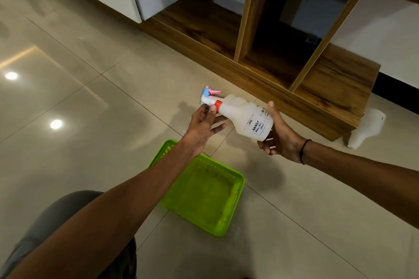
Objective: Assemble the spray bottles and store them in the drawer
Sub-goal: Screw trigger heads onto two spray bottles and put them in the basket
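Over glossy floor tiles [90, 75] our right hand [281, 140] grips the spray bottle [249, 118] while left hand [204, 127] fingertips pinch its trigger head [209, 97], another headless bottle [367, 129] waiting at right, nothing stored yet.

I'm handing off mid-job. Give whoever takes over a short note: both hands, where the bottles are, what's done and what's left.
Right hand: cradles the body of the white spray bottle, held tilted over the floor.
Left hand: fingers at the orange collar, below the trigger head; grip looks loose.
Second white bottle: lying on the floor by the wooden cabinet, no head visible on it.
Green tray: on the floor, nothing in it.
Done: head sits on the first bottle.
Left: check the collar's tightness, assemble the second bottle, store both. No drawer in view.
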Demonstrator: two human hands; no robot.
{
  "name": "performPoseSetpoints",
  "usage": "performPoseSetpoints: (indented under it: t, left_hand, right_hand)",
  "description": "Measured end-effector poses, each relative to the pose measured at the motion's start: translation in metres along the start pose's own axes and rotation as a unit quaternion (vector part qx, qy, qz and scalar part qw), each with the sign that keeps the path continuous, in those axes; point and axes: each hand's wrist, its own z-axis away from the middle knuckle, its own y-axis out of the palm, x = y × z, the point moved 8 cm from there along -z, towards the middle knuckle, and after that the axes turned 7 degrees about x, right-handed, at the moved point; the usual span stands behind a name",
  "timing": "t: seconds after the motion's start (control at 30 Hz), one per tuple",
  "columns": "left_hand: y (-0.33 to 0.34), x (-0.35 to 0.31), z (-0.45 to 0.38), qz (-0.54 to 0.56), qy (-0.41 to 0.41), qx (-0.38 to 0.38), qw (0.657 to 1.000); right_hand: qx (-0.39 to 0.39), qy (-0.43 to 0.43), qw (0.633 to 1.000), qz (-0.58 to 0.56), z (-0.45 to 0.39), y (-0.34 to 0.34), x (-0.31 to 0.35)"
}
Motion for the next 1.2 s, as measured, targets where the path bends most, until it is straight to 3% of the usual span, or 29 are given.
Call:
performPoseSetpoints:
  t: [0.1, 0.2, 0.3, 0.37, 0.5, 0.6, 0.77, 0.87, 0.93, 1.1, 1.2]
  left_hand:
    - [0.002, 0.001, 0.0, 0.007, 0.012, -0.015, 1.0]
    - [-0.004, -0.002, -0.001, 0.029, 0.022, -0.053, 0.998]
    - [-0.008, -0.006, -0.002, 0.03, 0.02, -0.057, 0.998]
    - [-0.005, -0.007, -0.003, 0.026, 0.019, -0.029, 0.999]
    - [-0.002, -0.006, -0.002, 0.026, 0.013, -0.002, 1.0]
    - [-0.001, -0.006, -0.001, 0.024, 0.02, -0.007, 0.999]
    - [-0.006, -0.011, 0.002, 0.025, 0.044, -0.072, 0.996]
    - [-0.008, -0.013, 0.001, 0.036, 0.05, -0.086, 0.994]
    - [-0.008, -0.014, 0.0, 0.048, 0.045, -0.081, 0.995]
    - [0.001, -0.013, -0.001, 0.064, 0.026, -0.039, 0.997]
    - [0.004, -0.015, -0.001, 0.072, 0.032, -0.024, 0.997]
  right_hand:
    - [-0.004, -0.012, 1.0, 0.01, -0.005, 0.0, 0.002]
    - [-0.024, -0.119, 0.993, 0.0, -0.004, 0.008, 0.015]
    - [-0.057, -0.21, 0.974, 0.058, -0.004, 0.01, 0.021]
    - [-0.045, -0.181, 0.982, 0.034, -0.006, 0.012, 0.017]
    - [0.065, 0.028, 0.993, -0.097, -0.008, 0.021, -0.009]
    - [0.047, 0.05, 0.992, -0.104, -0.011, 0.017, -0.012]
    - [-0.032, -0.114, 0.986, -0.117, -0.012, 0.019, 0.01]
    - [-0.044, -0.195, 0.979, -0.037, -0.01, 0.021, 0.021]
    - [-0.031, -0.171, 0.984, -0.031, -0.012, 0.024, 0.018]
    - [0.1, 0.051, 0.988, -0.106, -0.013, 0.033, -0.01]
    - [0.105, 0.082, 0.984, -0.121, -0.012, 0.029, -0.013]
